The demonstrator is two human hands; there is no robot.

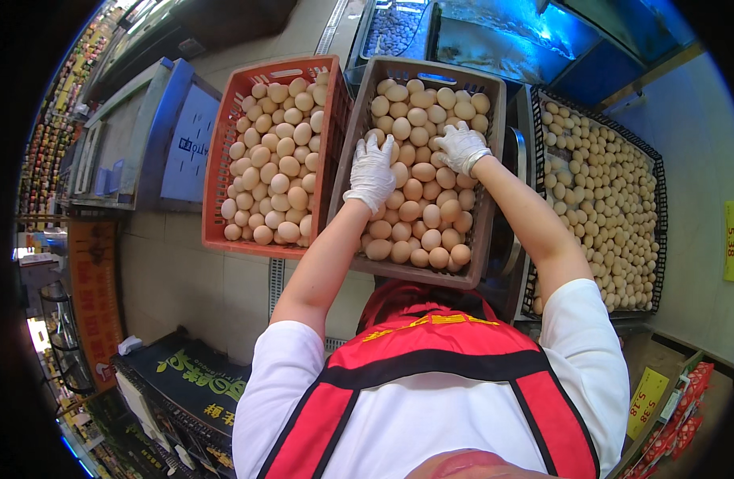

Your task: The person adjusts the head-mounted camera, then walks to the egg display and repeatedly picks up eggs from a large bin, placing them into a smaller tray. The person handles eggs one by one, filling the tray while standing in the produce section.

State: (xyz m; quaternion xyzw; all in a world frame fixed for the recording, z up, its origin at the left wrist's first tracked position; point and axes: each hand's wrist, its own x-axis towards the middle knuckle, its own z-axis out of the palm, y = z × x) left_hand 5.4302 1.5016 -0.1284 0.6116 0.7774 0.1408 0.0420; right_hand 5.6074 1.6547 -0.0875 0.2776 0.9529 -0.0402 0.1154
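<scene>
Both hands wear thin white gloves and rest on eggs in a brown plastic crate [486, 239]. My left hand [373, 170] touches eggs near the crate's left wall, its fingertips among them; whether it grips one is hidden. Across from it, near the right wall, my right hand [461, 148] reaches over eggs with bent fingers, and its hold is also hard to tell. Light brown eggs [424, 172] fill the crate in a heap. Close beside it on the left stands a red plastic crate [214, 203], also full of eggs [279, 183].
To the right, a black mesh-sided tray [663, 197] holds many eggs. Lit water tanks [498, 51] stand beyond the crates. A metal cabinet [157, 138] is at the left above the tiled floor [181, 269]. Dark printed boxes [193, 371] stand at lower left.
</scene>
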